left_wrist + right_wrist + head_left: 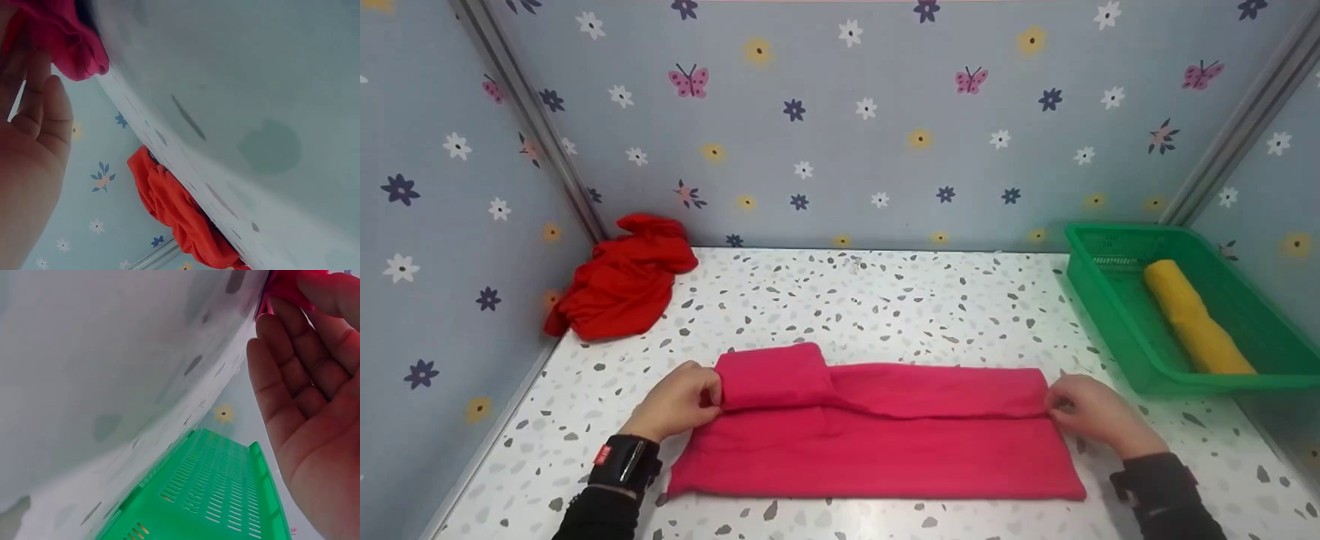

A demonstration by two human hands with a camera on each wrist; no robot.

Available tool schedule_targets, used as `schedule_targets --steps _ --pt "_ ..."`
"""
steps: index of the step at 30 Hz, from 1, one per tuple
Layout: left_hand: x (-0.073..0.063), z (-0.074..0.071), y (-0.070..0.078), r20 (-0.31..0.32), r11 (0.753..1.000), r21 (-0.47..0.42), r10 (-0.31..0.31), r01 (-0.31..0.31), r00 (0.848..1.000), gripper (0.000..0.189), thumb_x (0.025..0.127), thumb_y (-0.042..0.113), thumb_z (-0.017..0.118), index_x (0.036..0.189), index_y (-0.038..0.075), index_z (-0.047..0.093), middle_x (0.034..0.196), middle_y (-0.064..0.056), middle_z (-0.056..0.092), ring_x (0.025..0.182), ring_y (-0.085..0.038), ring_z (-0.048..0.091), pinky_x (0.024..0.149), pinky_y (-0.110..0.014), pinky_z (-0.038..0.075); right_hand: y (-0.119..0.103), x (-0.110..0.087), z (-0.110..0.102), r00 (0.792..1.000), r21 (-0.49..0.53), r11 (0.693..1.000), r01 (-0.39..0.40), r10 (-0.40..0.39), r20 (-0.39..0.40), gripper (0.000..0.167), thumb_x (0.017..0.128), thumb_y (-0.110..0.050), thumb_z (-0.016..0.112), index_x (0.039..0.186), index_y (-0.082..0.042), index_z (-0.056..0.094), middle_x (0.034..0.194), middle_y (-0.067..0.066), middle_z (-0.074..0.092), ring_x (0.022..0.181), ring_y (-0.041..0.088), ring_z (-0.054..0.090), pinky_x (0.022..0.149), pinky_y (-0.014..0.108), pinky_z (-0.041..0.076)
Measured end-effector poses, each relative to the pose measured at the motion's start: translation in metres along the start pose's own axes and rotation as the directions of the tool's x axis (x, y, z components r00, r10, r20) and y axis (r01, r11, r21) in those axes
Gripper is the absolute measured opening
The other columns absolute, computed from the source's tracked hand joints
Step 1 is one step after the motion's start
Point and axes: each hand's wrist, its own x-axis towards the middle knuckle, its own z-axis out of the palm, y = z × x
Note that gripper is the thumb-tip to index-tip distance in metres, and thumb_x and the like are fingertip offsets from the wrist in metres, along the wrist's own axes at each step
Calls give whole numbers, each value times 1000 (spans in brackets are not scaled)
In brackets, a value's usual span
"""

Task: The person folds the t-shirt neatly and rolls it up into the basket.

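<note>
A pink cloth garment lies folded into a long strip on the speckled table, its far edge turned over toward the near side. At its left end a smaller folded flap sits on top. My left hand pinches the left end of the turned-over layer between thumb and fingers. On the opposite end, my right hand pinches the fold's right edge. In the right wrist view, thumb and fingertips meet at the pink fabric. The left wrist view has the cloth's bunched edge at the fingers.
A crumpled red cloth lies in the back left corner. To the right stands a green basket with a rolled yellow cloth inside. Flower-patterned panels enclose the table at the back and both sides.
</note>
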Motion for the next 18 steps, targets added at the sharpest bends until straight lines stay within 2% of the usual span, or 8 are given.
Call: schedule_targets --steps 3,5,7,9,11,15,18 --pt "-2 -1 -3 30 999 -16 29 -28 999 27 66 -4 80 67 18 64 69 12 58 75 -13 52 97 -49 42 -2 0 -1 1000 -13 1000 2 -2 4 10 80 -2 74 80 -11 68 78 -9 58 74 13 55 71 38 51" --pt "-3 -2 -4 46 998 -32 58 -57 997 24 67 -6 79 68 16 68 68 13 60 74 -14 55 102 -56 36 -3 0 -2 1000 -24 1000 -4 5 11 10 80 -2 73 80 -11 69 78 -9 57 73 13 55 70 37 51" --pt "-4 -4 -6 72 997 -47 63 -60 995 20 68 -5 76 70 14 72 69 13 62 73 -14 57 96 -49 43 -4 0 -2 1000 -37 999 -10 11 18 10 80 -3 73 81 -12 69 78 -9 57 74 13 55 70 37 50" --pt "-5 -8 -5 90 997 -75 40 -33 995 18 71 -4 75 71 14 73 69 14 62 71 -14 57 83 -39 48 -5 1 -3 999 -41 999 -28 29 30 11 80 -3 73 82 -13 69 78 -9 58 75 14 55 71 38 50" --pt "-5 -11 -5 104 995 -103 -4 14 995 17 74 -1 73 72 15 72 70 14 62 72 -13 55 70 -33 46 -6 1 -3 998 -43 998 -42 44 38 12 81 -3 73 83 -14 70 79 -9 58 76 14 55 72 38 50" --pt "-3 -16 -3 110 975 -193 -92 112 990 17 78 2 71 75 15 62 74 9 58 75 -13 54 70 -30 45 -7 1 -3 999 -51 998 -34 36 31 12 81 -3 74 83 -14 70 80 -9 60 78 16 55 74 40 51" --pt "-1 -17 -3 118 960 -244 -110 136 987 20 79 0 72 79 13 56 78 6 58 78 -15 56 72 -32 46 -7 1 -2 1000 -70 997 -11 12 13 12 80 -3 74 81 -14 69 79 -9 59 77 15 56 73 40 51"
